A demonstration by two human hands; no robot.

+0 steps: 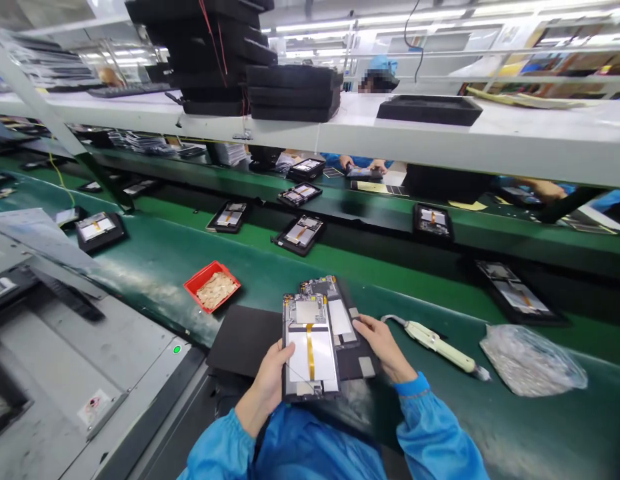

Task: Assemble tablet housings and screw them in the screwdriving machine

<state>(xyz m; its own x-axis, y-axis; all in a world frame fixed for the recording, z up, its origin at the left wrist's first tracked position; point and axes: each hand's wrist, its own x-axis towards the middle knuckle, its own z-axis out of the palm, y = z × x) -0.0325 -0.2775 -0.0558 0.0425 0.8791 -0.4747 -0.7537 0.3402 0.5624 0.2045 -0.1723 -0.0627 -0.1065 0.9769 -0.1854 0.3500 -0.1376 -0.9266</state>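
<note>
My left hand (271, 375) is closed on the left edge of an open-backed tablet (323, 357), its thumb on the front. White battery cells, an orange ribbon cable and a circuit board at the top show in it. Partly hidden behind lies a second open-backed tablet (342, 319) on a black tray (351, 363) with small grey pads. My right hand (385, 345) has its fingers closed at the right edge of that tray, beside the second tablet. Under and left of the held tablet is a flat black board (243, 340).
A red box (190, 285) of small tan pieces stands left. An electric screwdriver (440, 347) and a clear plastic bag (533, 360) lie right. Beyond, a green conveyor (370, 257) carries several tablets in black trays. A white shelf (340, 137) spans above; co-workers' hands (377, 167) work opposite.
</note>
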